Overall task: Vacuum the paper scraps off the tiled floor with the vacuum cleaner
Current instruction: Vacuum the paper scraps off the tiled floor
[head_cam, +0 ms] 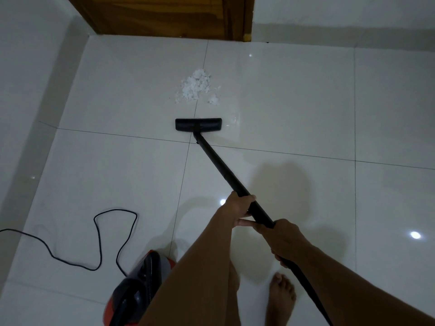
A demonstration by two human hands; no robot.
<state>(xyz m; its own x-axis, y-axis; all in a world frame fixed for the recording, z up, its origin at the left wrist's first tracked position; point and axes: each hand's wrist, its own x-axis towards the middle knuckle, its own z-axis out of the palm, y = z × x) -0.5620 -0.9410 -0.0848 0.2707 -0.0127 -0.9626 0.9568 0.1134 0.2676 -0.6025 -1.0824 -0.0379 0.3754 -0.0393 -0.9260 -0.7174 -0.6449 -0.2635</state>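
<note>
cord: black power cord (pixel 98 241) is seen at far left, looped loosely on the tiled floor (pixel 294 102) and run toward the vac body.
vac body: red/black vacuum cleaner (pixel 138 288) is parked at lower left, just beside the person's left leg, partly hidden by the left forearm.
door: brown wooden door (pixel 164 15) is set at top, well beyond the pile.
scraps: white paper scraps (pixel 196 88) are heaped in one small pile w/ a few loose bits round it, across a grout line, between door & floor head. the pile looks untouched.
floor head: black floor head (pixel 198 124) is laid flat on the tile, near the pile's near edge but apart from it; no contact w/ scraps is seen.
wand: black wand (pixel 223 168) is slanted from the head back & right to the hands.
left hand: left hand (pixel 240 208) is wrapped round the wand, fingers curled over it, fwd of the other hand.
right hand: right hand (pixel 282 238) is clenched on the wand's rear end, where the hose (pixel 306 285) is trailed off to bottom right.
foot: a bare foot (pixel 281 295) is planted below the right forearm.
step: judged as approach; head is lined up w/ the pile, suction pass not yet made. whether the motor is on can't be told.
next: a straight push fwd is called for, head kept flat so scraps are drawn in, not ploughed toward the door. stray bits at the pile's edges are likely to need another pass.
</note>
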